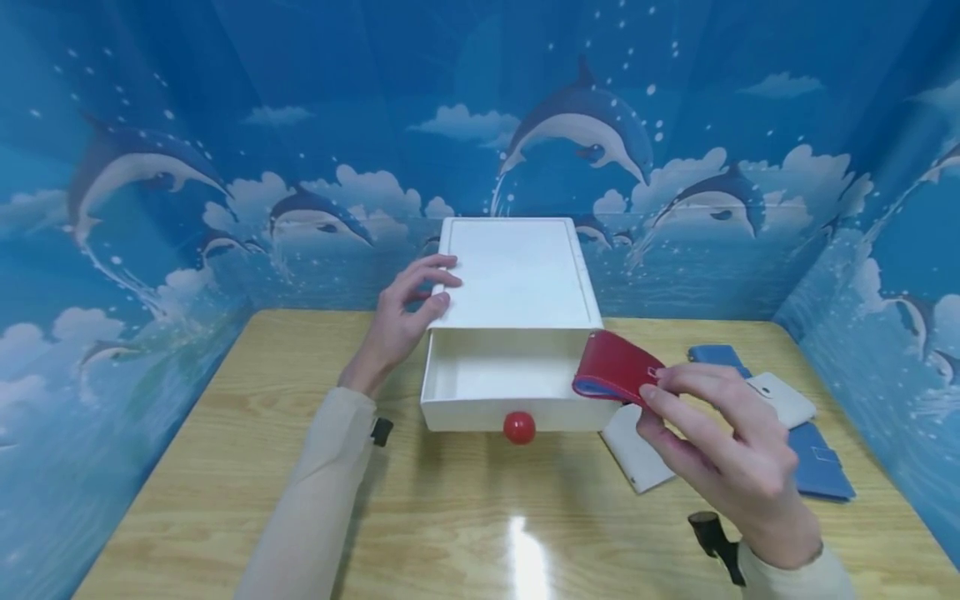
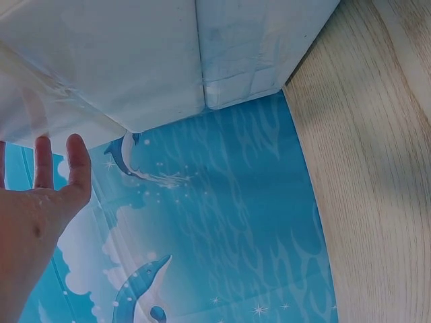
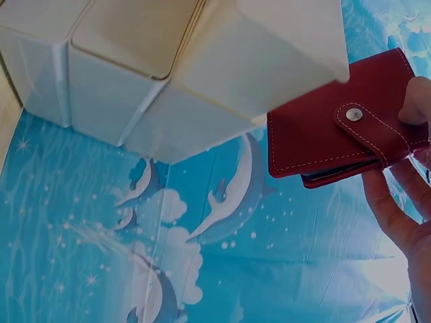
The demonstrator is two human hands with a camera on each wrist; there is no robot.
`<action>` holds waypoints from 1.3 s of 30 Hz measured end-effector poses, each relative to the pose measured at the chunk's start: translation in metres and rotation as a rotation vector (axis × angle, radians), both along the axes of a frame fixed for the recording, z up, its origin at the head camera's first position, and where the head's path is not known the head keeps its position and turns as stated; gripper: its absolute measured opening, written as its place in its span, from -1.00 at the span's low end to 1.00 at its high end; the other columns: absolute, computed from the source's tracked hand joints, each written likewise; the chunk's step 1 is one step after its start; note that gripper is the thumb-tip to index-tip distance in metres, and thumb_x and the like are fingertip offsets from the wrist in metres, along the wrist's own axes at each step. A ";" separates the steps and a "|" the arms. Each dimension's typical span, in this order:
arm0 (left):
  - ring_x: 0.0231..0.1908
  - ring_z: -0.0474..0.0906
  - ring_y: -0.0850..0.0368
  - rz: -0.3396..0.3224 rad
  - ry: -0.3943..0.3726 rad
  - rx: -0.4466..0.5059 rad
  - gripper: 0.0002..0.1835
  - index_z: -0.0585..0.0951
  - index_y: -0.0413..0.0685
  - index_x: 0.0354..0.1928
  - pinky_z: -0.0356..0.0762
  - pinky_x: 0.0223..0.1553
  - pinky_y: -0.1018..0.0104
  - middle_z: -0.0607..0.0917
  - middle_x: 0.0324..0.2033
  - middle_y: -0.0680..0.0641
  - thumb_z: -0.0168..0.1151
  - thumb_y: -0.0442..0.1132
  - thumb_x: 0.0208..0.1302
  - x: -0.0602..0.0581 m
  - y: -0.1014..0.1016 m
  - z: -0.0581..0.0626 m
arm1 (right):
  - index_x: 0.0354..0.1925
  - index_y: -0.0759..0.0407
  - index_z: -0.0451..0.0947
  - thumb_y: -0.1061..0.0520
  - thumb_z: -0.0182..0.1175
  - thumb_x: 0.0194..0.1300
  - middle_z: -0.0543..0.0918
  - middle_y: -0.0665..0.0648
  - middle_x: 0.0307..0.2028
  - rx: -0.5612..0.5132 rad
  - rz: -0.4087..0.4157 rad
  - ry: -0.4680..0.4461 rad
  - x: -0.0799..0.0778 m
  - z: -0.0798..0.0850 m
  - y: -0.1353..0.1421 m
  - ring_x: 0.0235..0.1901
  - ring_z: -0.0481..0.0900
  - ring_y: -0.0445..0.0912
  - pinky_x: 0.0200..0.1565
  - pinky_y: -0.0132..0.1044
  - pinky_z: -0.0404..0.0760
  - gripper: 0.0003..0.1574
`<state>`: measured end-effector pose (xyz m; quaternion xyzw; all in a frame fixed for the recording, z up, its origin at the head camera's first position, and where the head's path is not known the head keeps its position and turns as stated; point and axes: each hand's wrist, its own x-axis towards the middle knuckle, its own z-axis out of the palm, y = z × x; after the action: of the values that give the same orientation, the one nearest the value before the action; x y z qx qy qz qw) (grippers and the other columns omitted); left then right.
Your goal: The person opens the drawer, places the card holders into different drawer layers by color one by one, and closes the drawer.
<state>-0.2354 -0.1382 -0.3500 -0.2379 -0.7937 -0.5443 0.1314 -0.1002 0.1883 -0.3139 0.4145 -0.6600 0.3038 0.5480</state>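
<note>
A white box (image 1: 517, 271) stands at the back of the table, its drawer (image 1: 480, 414) pulled out toward me and bare inside. On the drawer's front sits a round red knob (image 1: 519, 427). My left hand (image 1: 408, 308) rests on the box's left top edge, fingers extended; the left wrist view shows this hand (image 2: 40, 202) beside the white wall. Between thumb and fingers, my right hand (image 1: 735, 442) pinches a red wallet (image 1: 615, 367) over the drawer's right front corner. In the right wrist view the wallet (image 3: 323, 128) has a snap strap and pale stitching.
To the right lie more wallets: a white one (image 1: 633, 450) partly under the right hand, another white one (image 1: 783, 400), a blue one (image 1: 821, 467) and a blue one (image 1: 716, 356) farther back. A dolphin-printed curtain (image 1: 480, 83) encloses the wooden table (image 1: 262, 400).
</note>
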 end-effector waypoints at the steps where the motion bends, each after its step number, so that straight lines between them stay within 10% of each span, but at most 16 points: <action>1: 0.45 0.29 0.18 0.002 0.002 0.000 -0.74 0.68 0.09 0.04 0.40 0.34 -0.19 0.51 0.38 0.18 0.14 -0.05 0.45 0.000 0.000 0.000 | -0.35 0.37 0.72 0.05 0.28 0.42 0.66 0.38 -0.42 0.008 0.009 0.002 0.000 0.001 -0.002 -0.42 0.58 0.14 0.18 -0.43 0.58 -0.62; 8: 0.45 0.30 0.20 0.000 0.000 -0.003 -0.74 0.68 0.11 0.05 0.41 0.34 -0.17 0.50 0.38 0.19 0.15 -0.04 0.45 -0.001 -0.001 0.000 | -0.24 0.31 0.77 0.04 0.24 0.46 0.74 0.33 -0.37 0.115 -0.020 -0.005 -0.002 0.002 -0.011 -0.39 0.65 0.14 0.17 -0.38 0.63 -0.65; 17: 0.47 0.28 0.18 0.008 -0.014 -0.003 -0.74 0.68 0.10 0.04 0.38 0.36 -0.18 0.50 0.38 0.18 0.14 -0.05 0.46 -0.001 0.000 -0.001 | -0.20 0.25 0.78 0.04 0.19 0.49 0.78 0.24 -0.34 0.204 -0.059 0.017 -0.005 0.008 -0.024 -0.38 0.70 0.10 -0.42 -0.03 0.70 -0.66; 39: 0.47 0.28 0.18 0.026 -0.009 -0.017 -0.73 0.68 0.10 0.04 0.40 0.35 -0.18 0.50 0.38 0.18 0.14 -0.02 0.45 0.000 0.001 -0.001 | -0.02 0.20 0.74 0.05 0.08 0.56 0.79 0.21 -0.20 0.383 -0.073 -0.105 -0.018 0.018 -0.039 -0.22 0.74 0.05 -0.19 -0.04 0.77 -0.64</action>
<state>-0.2359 -0.1370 -0.3506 -0.2264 -0.8018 -0.5369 0.1328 -0.1181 0.1491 -0.2958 0.4706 -0.7479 0.1736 0.4347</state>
